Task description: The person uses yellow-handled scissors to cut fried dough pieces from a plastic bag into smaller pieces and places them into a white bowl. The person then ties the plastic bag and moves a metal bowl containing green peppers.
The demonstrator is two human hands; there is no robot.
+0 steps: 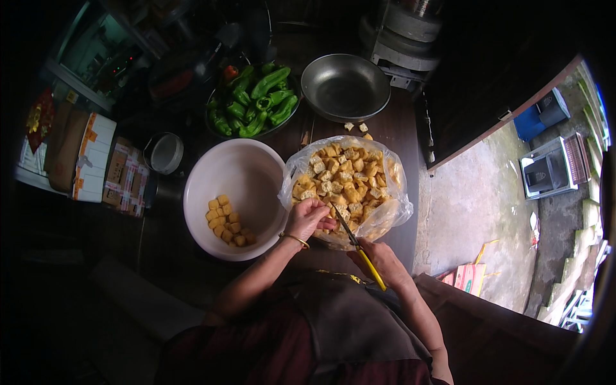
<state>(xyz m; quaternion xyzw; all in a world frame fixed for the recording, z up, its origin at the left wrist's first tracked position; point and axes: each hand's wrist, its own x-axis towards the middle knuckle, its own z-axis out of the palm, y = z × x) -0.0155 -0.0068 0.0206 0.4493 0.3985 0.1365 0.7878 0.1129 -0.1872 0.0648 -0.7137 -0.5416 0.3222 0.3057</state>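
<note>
A clear plastic bag (pixel 408 208) lies open on the table, full of golden fried tofu puffs (pixel 353 192), several of them cut to show pale insides. My right hand (pixel 385 262) grips a pair of scissors (pixel 367 263) with yellow handles, its dark blades pointing up and left over the bag. Close to the blade tips, my left hand (pixel 308 220) has its fingers curled over the bag's near left edge. Whether a piece is pinched in those fingers is hidden. Left of the bag stands a large white bowl (pixel 240 168), with several whole small tofu puffs (pixel 226 220) at its bottom.
Behind the white bowl is a bowl of green peppers (pixel 260 101). A metal pan (pixel 345 86) sits at the back, with two cut pieces (pixel 356 127) on the table before it. Cardboard boxes (pixel 126 175) stand at left. Beyond the table's right edge, a doorway opens onto a concrete floor (pixel 471 202).
</note>
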